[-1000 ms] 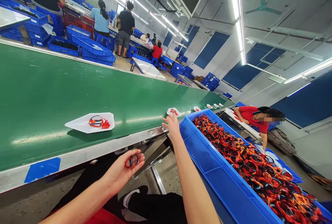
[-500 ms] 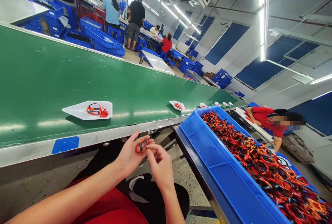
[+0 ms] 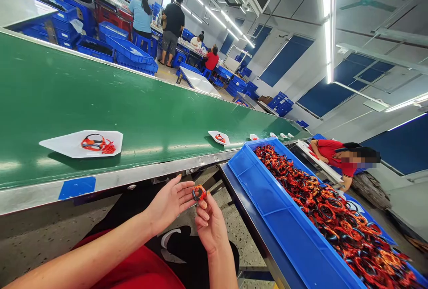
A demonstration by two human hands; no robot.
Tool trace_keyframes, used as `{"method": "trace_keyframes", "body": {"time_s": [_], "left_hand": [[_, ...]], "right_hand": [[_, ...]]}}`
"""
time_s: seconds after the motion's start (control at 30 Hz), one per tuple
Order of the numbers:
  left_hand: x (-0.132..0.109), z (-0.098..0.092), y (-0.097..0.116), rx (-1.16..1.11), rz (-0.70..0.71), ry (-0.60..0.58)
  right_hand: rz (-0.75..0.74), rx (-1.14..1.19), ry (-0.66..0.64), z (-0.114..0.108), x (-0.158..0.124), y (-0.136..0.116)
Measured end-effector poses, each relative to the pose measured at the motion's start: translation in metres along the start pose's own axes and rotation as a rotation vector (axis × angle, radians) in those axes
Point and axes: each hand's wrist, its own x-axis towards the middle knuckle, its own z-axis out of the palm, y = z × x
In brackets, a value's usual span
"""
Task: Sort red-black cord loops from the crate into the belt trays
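In front of me my right hand (image 3: 211,223) is closed in a pinch on a small orange and black loop (image 3: 199,193), which looks like a cord or band. My left hand (image 3: 171,202) lies palm up beside it, fingers stretched out, the tips close to the loop; whether they touch it I cannot tell. Past my hands, a white pointed tray (image 3: 72,145) on the green conveyor belt (image 3: 147,106) carries a similar loop (image 3: 96,142) with a red-orange tuft. To the right stands a blue bin (image 3: 267,200) heaped with many such loops (image 3: 317,204).
Farther along the belt sit several more white trays, the nearest tray (image 3: 214,138) also holding a loop. A metal rail (image 3: 143,171) edges the belt. Right of the bin, a person in red (image 3: 334,157) leans at a work surface. Others work among blue crates (image 3: 133,52) behind.
My right hand has turned and lifted the loop off my left palm toward the fingertips. The trays have shifted left along the belt in view. My view has turned slightly right.
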Motion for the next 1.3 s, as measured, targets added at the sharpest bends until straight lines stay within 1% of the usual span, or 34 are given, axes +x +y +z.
{"method": "trace_keyframes", "body": {"time_s": [0.1,0.33,0.53,0.73,0.83,0.93,1.03,1.2,1.3], "left_hand": [[0.0,-0.001,-0.002,0.003,-0.006,0.013],[-0.001,0.001,-0.002,0.019,0.002,0.006],[-0.002,0.008,-0.003,0.024,0.004,0.035],[-0.005,0.009,-0.005,0.026,0.007,0.019],[-0.005,0.008,-0.005,0.046,0.01,0.024],[-0.005,0.006,-0.007,0.061,0.021,0.028],[-0.004,0.004,-0.009,0.131,0.052,0.025],[-0.003,0.003,-0.011,0.28,0.089,0.002],[-0.002,0.003,-0.012,0.299,0.096,0.007]], "right_hand": [[0.052,0.107,-0.037,-0.003,0.0,0.0],[0.098,0.181,-0.132,-0.01,0.004,0.002],[0.133,0.262,-0.151,-0.016,0.005,0.003],[0.156,0.234,-0.194,-0.019,0.005,0.006],[0.171,0.264,-0.209,-0.02,0.006,0.006],[0.165,0.237,-0.225,-0.021,0.006,0.007],[0.155,0.213,-0.229,-0.021,0.004,0.007],[0.15,0.237,-0.195,-0.014,-0.002,0.005],[0.098,0.198,-0.168,-0.008,-0.006,0.005]]}}
